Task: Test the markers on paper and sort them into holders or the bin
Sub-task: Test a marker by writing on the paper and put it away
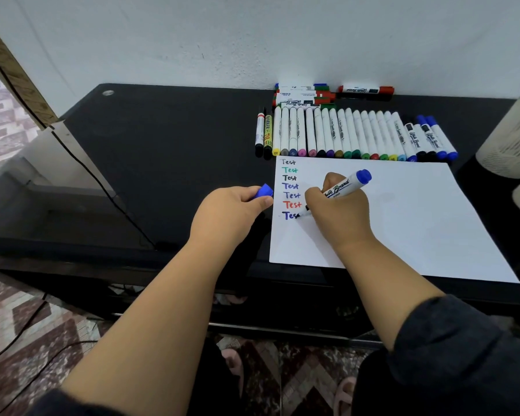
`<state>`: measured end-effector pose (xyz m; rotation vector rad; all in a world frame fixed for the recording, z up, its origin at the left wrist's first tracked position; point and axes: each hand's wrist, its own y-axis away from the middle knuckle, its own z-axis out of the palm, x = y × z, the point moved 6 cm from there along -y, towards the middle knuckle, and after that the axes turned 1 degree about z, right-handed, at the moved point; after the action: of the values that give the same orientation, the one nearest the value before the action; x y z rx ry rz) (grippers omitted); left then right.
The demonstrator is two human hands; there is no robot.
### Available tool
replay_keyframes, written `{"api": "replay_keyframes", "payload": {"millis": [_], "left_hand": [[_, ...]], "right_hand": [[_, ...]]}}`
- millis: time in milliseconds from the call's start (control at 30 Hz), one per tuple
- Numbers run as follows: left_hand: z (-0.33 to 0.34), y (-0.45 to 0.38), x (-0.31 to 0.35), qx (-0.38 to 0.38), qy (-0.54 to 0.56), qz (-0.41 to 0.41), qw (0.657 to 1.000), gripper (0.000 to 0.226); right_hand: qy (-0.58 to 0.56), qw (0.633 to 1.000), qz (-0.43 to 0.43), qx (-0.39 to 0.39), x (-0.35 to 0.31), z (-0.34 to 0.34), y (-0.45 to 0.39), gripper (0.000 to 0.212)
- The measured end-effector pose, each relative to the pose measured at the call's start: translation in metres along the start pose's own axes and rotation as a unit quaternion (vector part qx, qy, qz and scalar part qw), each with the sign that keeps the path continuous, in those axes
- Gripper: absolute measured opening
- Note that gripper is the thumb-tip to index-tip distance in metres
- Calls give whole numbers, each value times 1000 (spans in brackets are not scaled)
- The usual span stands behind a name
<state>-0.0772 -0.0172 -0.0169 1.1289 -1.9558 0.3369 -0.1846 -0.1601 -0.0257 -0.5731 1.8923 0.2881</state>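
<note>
Head view only here. A white sheet of paper (403,217) was laid flat on the black tabletop (162,151), so everything's placed off that. A blue-ended whiteboard marker with a white barrel (339,189) was gripped in the right hand (339,211), fingers curled round it, tip pressed to the sheet's left side where a blue "Test" was half written. Six finished "Test" lines in black, green, blue and red (291,183) were stacked just above it. The marker's blue plastic cap (264,191) was pinched in the left hand (228,214), just off the paper's left edge. A long row of white-barrelled markers with coloured ends (354,135) was lined up along the paper's far edge, with a few more whiteboard markers (306,96) piled behind. Pale mesh holders (511,139) were partly seen past the paper's right corner.
</note>
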Motion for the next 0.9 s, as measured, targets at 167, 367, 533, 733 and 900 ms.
{"api": "replay_keyframes", "payload": {"millis": [167, 367, 533, 733, 900], "left_hand": [[1, 0, 1, -6, -5, 6, 1000, 35], [3, -1, 1, -8, -4, 4, 1000, 35], [1, -1, 0, -10, 3, -1, 1000, 34], [3, 4, 5, -38, 24, 19, 999, 31], [7, 8, 12, -63, 15, 42, 997, 33]], "right_hand": [[-11, 1000, 3, 8, -1, -1, 0, 38], [-18, 1000, 10, -5, -1, 0, 1, 39], [-84, 995, 52, 14, 2, -6, -2, 35], [-255, 962, 95, 4, -2, -11, -6, 40], [-288, 954, 85, -22, -11, -11, -4, 39]]}}
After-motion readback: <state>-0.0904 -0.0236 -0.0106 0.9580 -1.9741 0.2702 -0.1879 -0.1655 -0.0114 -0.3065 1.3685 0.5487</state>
